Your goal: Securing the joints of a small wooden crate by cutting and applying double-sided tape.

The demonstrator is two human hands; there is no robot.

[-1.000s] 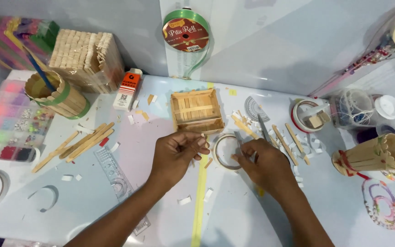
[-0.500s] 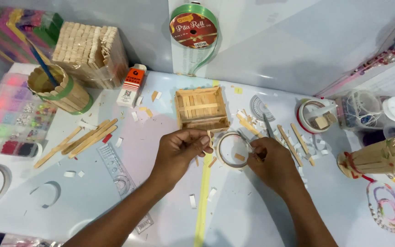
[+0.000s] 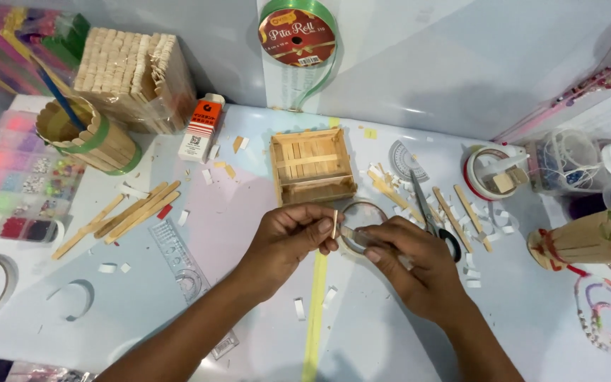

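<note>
A short wooden stick piece (image 3: 334, 223) is pinched upright between the thumb and fingertips of the left hand (image 3: 288, 239), clenched on it near its lower end. The right hand (image 3: 411, 265) is closed on a roll of clear tape (image 3: 359, 225), with a strip drawn out from the roll toward the stick, so that the two grips almost meet above the pale table (image 3: 390, 339). Whether the strip already touches the wood cannot be told.

Just beyond the grips, a small open box of wooden sticks (image 3: 312, 168) sits on the table. To the right of the right hand's grip lie scissors (image 3: 429, 209), and past them loose sticks and cut white scraps. Directly below the grips a yellow strip (image 3: 316, 311) runs toward the near edge. Well to the left of the left hand lie a bundle of long sticks (image 3: 125, 216) and a clear ruler (image 3: 182, 258).

For taping the stick well, it is judged that the strip should be kept taut and straight as it is laid on, with the stick held steady close to where the tape lands. The pinch should be kept clear of the sticky face, and the strip pressed flat along the wood so no crease is trapped.
</note>
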